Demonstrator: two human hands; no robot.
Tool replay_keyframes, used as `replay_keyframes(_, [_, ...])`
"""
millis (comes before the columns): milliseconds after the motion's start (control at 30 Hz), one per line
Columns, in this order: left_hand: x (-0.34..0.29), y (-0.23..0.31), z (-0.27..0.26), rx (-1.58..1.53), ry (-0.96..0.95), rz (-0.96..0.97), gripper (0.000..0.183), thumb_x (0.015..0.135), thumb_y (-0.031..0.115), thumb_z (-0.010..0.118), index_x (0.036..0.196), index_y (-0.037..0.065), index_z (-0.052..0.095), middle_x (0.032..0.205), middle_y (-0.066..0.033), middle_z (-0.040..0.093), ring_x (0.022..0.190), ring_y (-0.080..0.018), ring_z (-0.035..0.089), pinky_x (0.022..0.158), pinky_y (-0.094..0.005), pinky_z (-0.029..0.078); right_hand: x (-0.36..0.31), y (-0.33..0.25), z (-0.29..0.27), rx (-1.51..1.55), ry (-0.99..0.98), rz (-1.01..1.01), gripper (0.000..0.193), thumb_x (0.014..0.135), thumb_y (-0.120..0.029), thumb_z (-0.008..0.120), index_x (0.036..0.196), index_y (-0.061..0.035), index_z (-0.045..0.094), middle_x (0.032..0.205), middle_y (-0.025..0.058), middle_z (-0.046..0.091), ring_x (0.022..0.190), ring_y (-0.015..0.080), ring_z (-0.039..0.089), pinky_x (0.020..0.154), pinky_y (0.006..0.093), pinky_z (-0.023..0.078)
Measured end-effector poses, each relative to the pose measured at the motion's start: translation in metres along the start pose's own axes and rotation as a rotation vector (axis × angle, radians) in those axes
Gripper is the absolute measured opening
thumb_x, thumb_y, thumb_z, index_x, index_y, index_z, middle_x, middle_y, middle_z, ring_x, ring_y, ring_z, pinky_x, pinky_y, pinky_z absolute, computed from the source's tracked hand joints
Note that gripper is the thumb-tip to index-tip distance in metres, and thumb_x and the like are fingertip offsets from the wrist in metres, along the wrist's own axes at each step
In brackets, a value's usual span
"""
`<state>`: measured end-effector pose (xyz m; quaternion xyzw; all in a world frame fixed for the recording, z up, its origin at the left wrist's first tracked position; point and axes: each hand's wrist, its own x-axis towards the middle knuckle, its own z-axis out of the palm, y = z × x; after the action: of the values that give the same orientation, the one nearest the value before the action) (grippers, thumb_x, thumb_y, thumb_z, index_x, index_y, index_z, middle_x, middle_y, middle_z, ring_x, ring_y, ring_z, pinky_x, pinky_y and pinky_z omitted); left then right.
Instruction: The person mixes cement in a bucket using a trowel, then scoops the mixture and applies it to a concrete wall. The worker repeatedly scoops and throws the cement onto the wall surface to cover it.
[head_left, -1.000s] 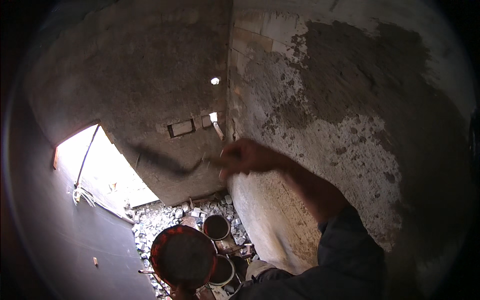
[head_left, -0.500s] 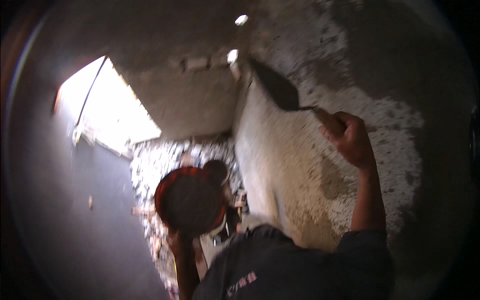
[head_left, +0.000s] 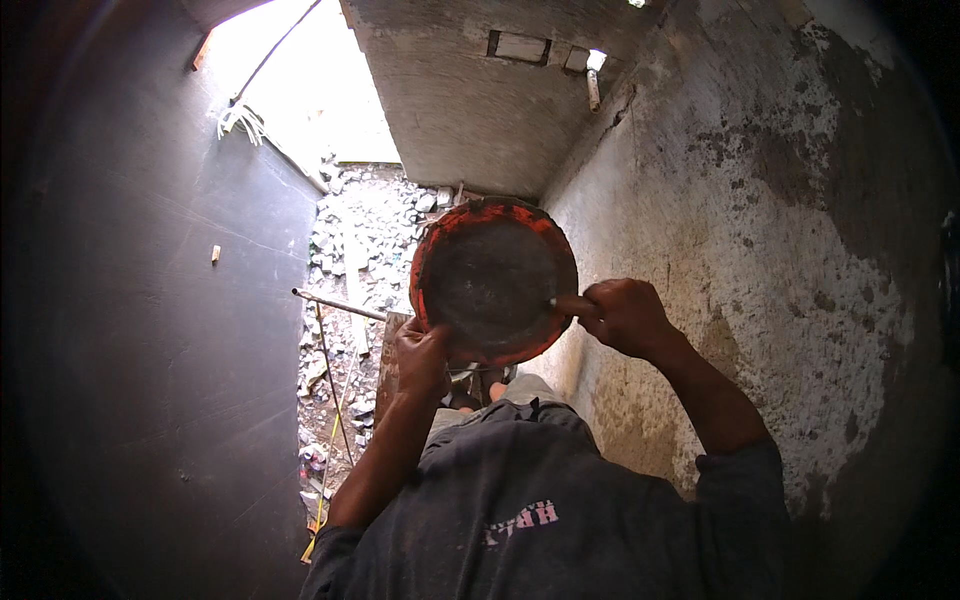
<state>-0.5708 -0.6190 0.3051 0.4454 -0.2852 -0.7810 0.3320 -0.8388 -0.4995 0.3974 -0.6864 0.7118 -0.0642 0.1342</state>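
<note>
My left hand [head_left: 422, 355] grips the near left rim of a round orange-red basin [head_left: 557, 240], held up in front of my body. Grey wet mortar [head_left: 485, 270] covers the inside of the basin. At its right rim, my right hand [head_left: 630, 317] is closed around the wooden handle of a trowel [head_left: 573, 305]. The blade cannot be made out against the dark mortar; the handle's front end reaches over the rim.
On the right rises a rough wall [head_left: 690, 250] with patchy, splashed plaster. A smooth dark grey wall [head_left: 150, 330] stands on the left. Between them lie rubble [head_left: 370, 225], a metal rod [head_left: 335, 303] and a wooden board [head_left: 390, 360]. Daylight comes through an opening [head_left: 310, 80].
My right hand has brought the trowel down from the right wall to the basin. The basin now sits nearer the middle of the view, and the view itself has shifted.
</note>
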Motion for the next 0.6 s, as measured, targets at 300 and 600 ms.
replay_keyframes(300, [0.014, -0.010, -0.020, 0.173, -0.008, 0.108, 0.037, 0.080, 0.002, 0.058, 0.118, -0.001, 0.059, 0.094, -0.0053, 0.065, 0.068, -0.0144, 0.061, 0.060, -0.0297, 0.051, -0.012, 0.015, -0.022, 0.088, 0.016, -0.059, 0.044, 0.079, -0.021, 0.069, 0.123, -0.0192, 0.065, 0.079, 0.0102, 0.067, 0.074, 0.0295, 0.067, 0.069, 0.0426, 0.053])
replay_keyframes(600, [0.020, 0.003, -0.060, 1.337, -0.101, 0.826, 0.013, 0.073, 0.011, 0.070, 0.082, 0.002, 0.069, 0.089, -0.0157, 0.068, 0.074, -0.0269, 0.064, 0.065, -0.0409, 0.051, 0.040, 0.063, -0.171, 0.530, 0.190, -0.036, 0.031, 0.084, -0.032, 0.078, 0.099, -0.0062, 0.072, 0.079, 0.0055, 0.071, 0.063, 0.0116, 0.063, 0.060, 0.0282, 0.049])
